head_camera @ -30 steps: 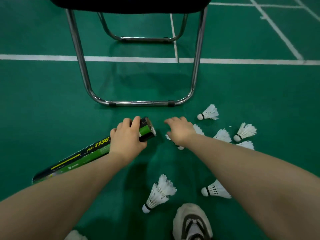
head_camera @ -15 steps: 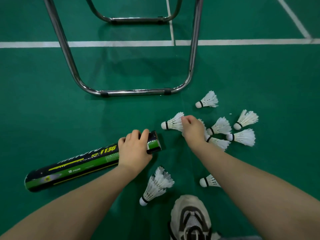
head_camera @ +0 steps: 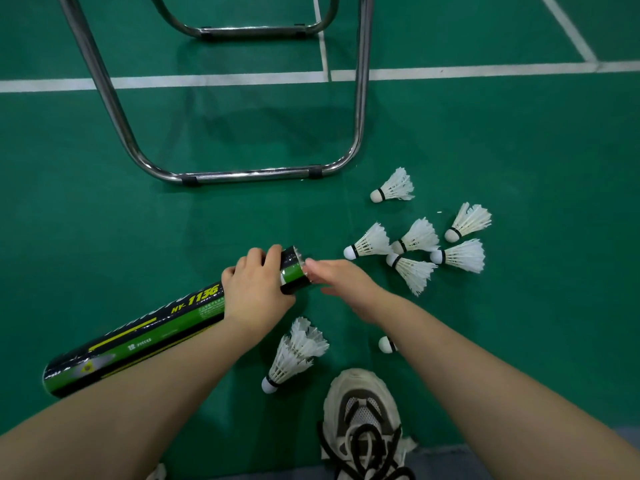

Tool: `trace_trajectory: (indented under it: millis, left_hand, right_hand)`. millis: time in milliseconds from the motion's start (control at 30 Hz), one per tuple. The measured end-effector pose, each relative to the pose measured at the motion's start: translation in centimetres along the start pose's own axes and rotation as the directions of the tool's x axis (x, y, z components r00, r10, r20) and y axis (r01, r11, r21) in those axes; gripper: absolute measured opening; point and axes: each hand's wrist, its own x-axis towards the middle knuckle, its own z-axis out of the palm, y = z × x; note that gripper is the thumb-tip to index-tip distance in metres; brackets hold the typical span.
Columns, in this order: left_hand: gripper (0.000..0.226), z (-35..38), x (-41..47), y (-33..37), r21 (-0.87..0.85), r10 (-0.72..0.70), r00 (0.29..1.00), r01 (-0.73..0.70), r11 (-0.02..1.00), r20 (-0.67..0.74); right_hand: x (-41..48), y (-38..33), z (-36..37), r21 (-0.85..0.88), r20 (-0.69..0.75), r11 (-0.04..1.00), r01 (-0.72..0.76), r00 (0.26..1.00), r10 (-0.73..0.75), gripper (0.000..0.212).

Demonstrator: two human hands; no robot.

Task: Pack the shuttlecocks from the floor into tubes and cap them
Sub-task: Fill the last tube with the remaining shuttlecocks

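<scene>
Shuttlecocks, white feather w/ cork tips (head_camera: 372, 242), lie clustered on green court floor (head_camera: 519, 150) just R of the hands. I've got L hand (head_camera: 256, 289) gripping long black-green cardboard tube (head_camera: 156, 337) near its open end, prob. to steady it for loading. R hand (head_camera: 343, 282) is at the mouth; can't tell if it holds one.

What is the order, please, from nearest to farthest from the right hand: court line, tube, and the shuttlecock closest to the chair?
1. Tube: open end at the fingertips of the right hand, to its left.
2. Shuttlecock: ahead and slightly right, near the chair.
3. Court line: farthest ahead, beyond the chair's front bar.
</scene>
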Motion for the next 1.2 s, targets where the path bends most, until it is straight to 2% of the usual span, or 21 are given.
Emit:
trace_trajectory:
  millis: [100,167,200,233,267,333,400,500,533,633,733,800,867,967,1000,1067,1200]
  left_hand:
    - [0.070,0.0,-0.8,1.0,0.027,0.063,0.998,-0.062,0.998,-0.016]
    - [0.069,0.1,-1.1,1.4,0.037,0.089,0.996,-0.088,0.995,-0.021]
    - [0.069,0.1,-1.1,1.5,0.033,0.094,0.995,-0.094,0.995,-0.023]
    - [0.070,0.0,-1.0,1.6,0.028,0.097,0.995,-0.096,0.995,-0.025]
    - [0.070,-0.1,-0.7,1.8,0.023,0.098,0.995,-0.097,0.995,-0.028]
    - [0.072,-0.5,0.0,2.3,0.008,0.099,0.994,-0.099,0.995,-0.043]
    - [0.072,-1.0,0.8,2.9,-0.010,0.096,0.994,-0.097,0.995,-0.053]
    - [0.072,-1.4,1.4,3.0,-0.010,0.084,0.995,-0.085,0.996,-0.044]
    - [0.072,-1.5,1.6,3.0,-0.010,0.083,0.996,-0.084,0.996,-0.041]
    - [0.072,-1.4,1.5,3.1,-0.008,0.090,0.995,-0.090,0.996,-0.033]
    - [0.072,-1.1,1.2,3.3,0.001,0.101,0.995,-0.101,0.995,-0.026]
    - [0.072,-1.1,1.1,3.2,-0.001,0.105,0.994,-0.105,0.995,-0.021]
    - [0.072,-1.2,1.2,3.1,-0.011,0.104,0.994,-0.104,0.994,-0.024]
    - [0.071,-1.4,1.4,2.8,-0.011,0.094,0.995,-0.095,0.995,-0.035]
    - [0.070,-1.4,1.5,2.6,-0.009,0.086,0.996,-0.087,0.996,-0.034]
    - [0.069,-1.4,1.6,2.4,-0.008,0.073,0.997,-0.073,0.997,-0.031]
    - [0.070,-1.3,1.7,2.3,-0.003,0.062,0.997,-0.062,0.998,-0.035]
  right_hand:
    - [0.1,-0.3,-0.1,-0.017,0.225,0.996,-0.083,0.971,0.084,0.012]
    - [0.4,-0.1,0.0,-0.037,0.299,0.993,-0.109,0.947,0.115,0.001]
    - [0.6,-0.1,0.1,-0.023,0.296,0.995,-0.100,0.950,0.102,0.003]
    - [0.8,0.0,0.2,0.042,0.248,0.997,-0.070,0.967,0.058,0.002]
    - [0.8,0.0,0.4,0.137,0.138,0.991,-0.001,0.990,-0.018,0.005]
    - [0.8,0.0,0.2,0.256,-0.207,0.955,0.152,0.973,-0.100,0.009]
    - [0.8,0.4,-0.9,0.150,-0.466,0.972,0.183,0.880,-0.094,0.015]
    - [1.1,1.4,-3.6,0.018,-0.629,0.991,0.129,0.772,-0.090,0.012]
    - [1.5,1.7,-4.6,-0.019,-0.656,0.997,0.077,0.752,-0.071,0.023]
    - [3.1,2.6,-6.7,-0.035,-0.654,0.995,-0.094,0.755,0.048,0.057]
    - [4.2,3.1,-7.0,0.133,-0.595,0.987,-0.086,0.790,0.149,0.072]
    - [4.6,3.3,-6.8,0.156,-0.588,0.982,-0.103,0.790,0.176,0.068]
    - [4.5,3.2,-6.6,0.153,-0.638,0.986,-0.072,0.755,0.154,0.049]
    - [3.3,2.1,-5.7,0.336,-0.659,0.932,0.139,0.741,0.127,0.006]
    - [2.7,1.6,-5.3,0.403,-0.644,0.890,0.211,0.756,0.113,0.006]
    - [1.5,0.8,-4.3,0.417,-0.589,0.865,0.279,0.808,0.024,0.017]
    - [0.1,-0.3,-2.5,0.238,-0.369,0.936,0.260,0.916,-0.160,0.024]
